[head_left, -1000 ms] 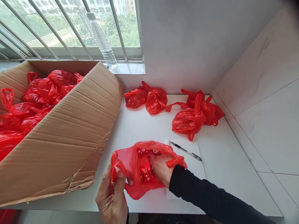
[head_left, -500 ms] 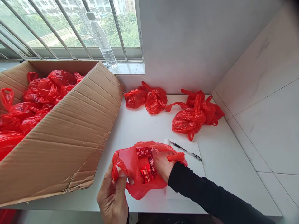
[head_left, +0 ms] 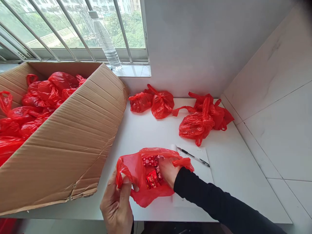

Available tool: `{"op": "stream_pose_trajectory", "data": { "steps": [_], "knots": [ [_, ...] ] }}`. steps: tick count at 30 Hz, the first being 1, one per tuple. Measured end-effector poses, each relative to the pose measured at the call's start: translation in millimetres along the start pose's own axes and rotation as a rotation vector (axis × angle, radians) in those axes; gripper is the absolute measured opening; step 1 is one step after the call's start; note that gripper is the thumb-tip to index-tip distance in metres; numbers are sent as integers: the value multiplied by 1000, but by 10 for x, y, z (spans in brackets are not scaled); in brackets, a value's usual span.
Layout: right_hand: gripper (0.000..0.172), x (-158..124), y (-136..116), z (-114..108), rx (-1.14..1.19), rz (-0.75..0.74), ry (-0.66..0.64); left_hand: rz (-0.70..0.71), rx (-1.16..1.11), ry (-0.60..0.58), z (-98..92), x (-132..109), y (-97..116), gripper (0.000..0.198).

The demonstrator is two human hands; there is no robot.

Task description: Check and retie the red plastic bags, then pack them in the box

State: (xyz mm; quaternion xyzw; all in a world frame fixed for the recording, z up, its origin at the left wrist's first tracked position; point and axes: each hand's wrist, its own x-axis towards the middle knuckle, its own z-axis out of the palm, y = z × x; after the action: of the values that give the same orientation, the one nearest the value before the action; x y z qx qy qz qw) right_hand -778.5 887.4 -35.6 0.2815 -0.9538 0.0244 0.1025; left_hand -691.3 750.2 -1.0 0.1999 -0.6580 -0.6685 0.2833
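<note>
An open red plastic bag (head_left: 143, 195) rests near the front of the white table. My left hand (head_left: 118, 203) is closed on its left handle, thumb pressed over the film. Inside the bag lie several red wrapped candies (head_left: 152, 179), some with a white snowflake-like print. My right hand (head_left: 168, 169) reaches into the bag from the right, beside the candies. Its fingertips are hidden in there, so whether they grip anything does not show. The bag's right handle (head_left: 182, 162) lies over the back of that hand.
A cardboard box (head_left: 73, 139) filled with tied red bags (head_left: 48, 92) stands on the left. More tied bags (head_left: 162, 104) sit by the wall and others (head_left: 204, 120) at the right. Right of the open bag are a notepad (head_left: 195, 188) and a pen (head_left: 193, 157). A water bottle (head_left: 107, 44) stands on the sill.
My right hand has shifted very slightly inside the bag. My left hand keeps its hold on the handle; the whole view has drifted a little.
</note>
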Motion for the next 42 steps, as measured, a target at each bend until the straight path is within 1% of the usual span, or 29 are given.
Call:
{"op": "stream_pose_trajectory", "data": {
  "steps": [1,2,3,5,6,7,9,10,11,12,14,16,17,18,20,22,24,27,30,33,36,39,42],
  "knots": [
    [32,-25,12,-21,-117,-8,157,2,1,-8,2,0,0,26],
    [36,-54,30,-71,-210,-27,271,7,3,-11,0,1,0,26],
    [35,-87,56,-152,-225,-63,315,8,8,-7,-6,3,0,26],
    [26,-172,135,-385,28,-156,254,8,17,7,-29,10,3,24],
    [25,-226,189,-520,200,-190,234,4,23,16,-43,15,8,24],
    [28,-287,249,-652,381,-203,233,1,30,23,-57,22,15,26],
    [33,-427,386,-864,664,-167,290,-15,39,13,-78,40,37,35],
    [33,-501,459,-930,712,-127,335,-28,43,5,-85,52,52,40],
    [34,-572,533,-965,706,-76,369,-45,47,-5,-89,66,68,44],
    [35,-639,607,-969,661,-13,381,-60,49,-19,-92,82,84,48],
    [40,-746,747,-912,526,133,340,-87,63,-50,-98,113,114,61],
    [44,-815,860,-823,475,234,237,-101,101,-92,-107,142,138,76],
    [41,-835,900,-788,506,260,171,-108,130,-124,-112,153,148,80],
    [34,-848,928,-766,562,276,116,-112,161,-157,-114,163,159,81],
    [22,-856,947,-775,689,294,53,-101,217,-224,-105,172,189,70],
    [18,-847,937,-846,783,320,74,-77,226,-262,-72,167,239,55],
    [18,-826,924,-953,850,338,120,-50,181,-268,-20,152,316,47],
    [19,-790,923,-1120,928,317,187,-1,60,-212,59,123,482,39],
    [17,-762,917,-1244,968,263,294,71,-25,-127,99,102,664,36],
    [17,-736,870,-1322,1014,223,350,111,-83,-124,111,95,801,38],
    [18,-714,804,-1365,1053,169,361,32,-88,-206,138,97,870,39],
    [20,-704,762,-1374,1052,154,350,-100,-75,-299,177,102,887,38],
    [23,-709,756,-1361,1038,153,335,-261,-92,-321,191,111,866,41]
  ]
}}
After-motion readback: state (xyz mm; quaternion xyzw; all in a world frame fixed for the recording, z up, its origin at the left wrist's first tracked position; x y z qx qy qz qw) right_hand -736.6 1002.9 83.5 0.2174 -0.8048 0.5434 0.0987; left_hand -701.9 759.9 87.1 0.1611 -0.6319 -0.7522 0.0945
